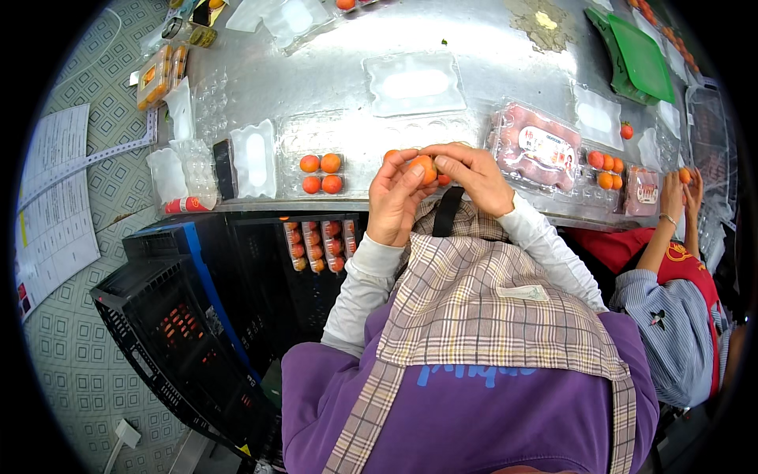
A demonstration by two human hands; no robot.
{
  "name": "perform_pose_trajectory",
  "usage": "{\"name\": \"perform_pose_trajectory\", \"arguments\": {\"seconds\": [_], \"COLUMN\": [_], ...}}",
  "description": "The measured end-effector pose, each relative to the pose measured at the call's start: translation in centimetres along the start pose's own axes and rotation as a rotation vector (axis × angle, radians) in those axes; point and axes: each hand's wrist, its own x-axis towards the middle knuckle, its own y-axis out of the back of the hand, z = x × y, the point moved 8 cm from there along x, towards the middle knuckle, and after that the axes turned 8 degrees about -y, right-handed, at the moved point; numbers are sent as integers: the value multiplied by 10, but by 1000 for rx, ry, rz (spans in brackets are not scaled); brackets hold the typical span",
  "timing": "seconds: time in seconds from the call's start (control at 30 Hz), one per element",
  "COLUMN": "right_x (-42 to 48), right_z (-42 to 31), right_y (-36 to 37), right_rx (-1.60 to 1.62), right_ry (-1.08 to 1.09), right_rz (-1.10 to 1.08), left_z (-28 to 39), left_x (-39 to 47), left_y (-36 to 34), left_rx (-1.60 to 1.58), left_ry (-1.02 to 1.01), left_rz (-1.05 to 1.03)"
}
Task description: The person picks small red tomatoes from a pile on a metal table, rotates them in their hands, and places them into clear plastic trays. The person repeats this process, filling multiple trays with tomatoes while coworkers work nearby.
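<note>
Over the table's near edge, my left hand has a round orange fruit in its fingers. My right hand meets it from the other side, thumb and fingertips against the same fruit. Under my hands, other fruit partly shows, mostly hidden by them. To the left, an open clear plastic clamshell tray holds several orange-red fruits in its left cells. Right of my hands lies a filled clamshell pack with a printed label and pinkish wrapping over its contents.
A white foam liner lies beyond the tray on the metal table. A green plastic basket is far right. At right, a co-worker's hands hold a fruit. Stacked black crates and packed fruit are below the table, left.
</note>
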Motion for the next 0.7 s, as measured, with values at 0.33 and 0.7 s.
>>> {"name": "perform_pose_trajectory", "arguments": {"seconds": [0.33,0.7], "right_x": [14,47], "right_z": [25,20], "right_y": [4,-19], "right_rx": [-73,-611], "right_ry": [-96,107], "right_rz": [69,85], "left_z": [-3,11], "left_x": [-5,-15], "left_y": [28,105], "left_rx": [-52,-268], "left_ry": [28,-56], "left_rz": [119,277]}}
